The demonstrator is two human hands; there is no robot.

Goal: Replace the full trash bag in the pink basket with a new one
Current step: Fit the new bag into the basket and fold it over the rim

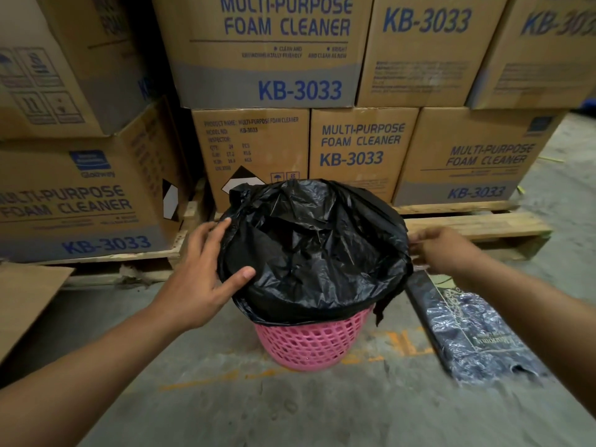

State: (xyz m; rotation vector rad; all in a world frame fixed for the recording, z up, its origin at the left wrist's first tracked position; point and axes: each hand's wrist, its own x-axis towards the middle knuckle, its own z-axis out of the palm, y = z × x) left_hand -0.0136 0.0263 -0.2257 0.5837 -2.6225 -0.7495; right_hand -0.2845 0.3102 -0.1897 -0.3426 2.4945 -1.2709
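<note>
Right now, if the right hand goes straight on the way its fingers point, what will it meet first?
The right hand points left toward the black trash bag folded over the pink basket. Its fingertips already seem to be at the bag's right edge, so the bag would come first, though depth is hard to judge.

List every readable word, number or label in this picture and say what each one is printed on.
"MULTI-PURPOSE FOAM CLEANER": cardboard boxes stacked behind the pink basket.
"KB-3033": the same boxes.
"CLEAN AND ENVIRONMENTALLY FRIENDLY", "BRIGHT AND CLEAN AS NEW": upper centre box.
"PRODUCT NAME: MULTI-PURPOSE FOAM CLEANER", "MODEL NO: KB-3033": box side behind the black trash bag.
"Globway": left box.
Plastic packet on the floor: print too blurred.
</note>
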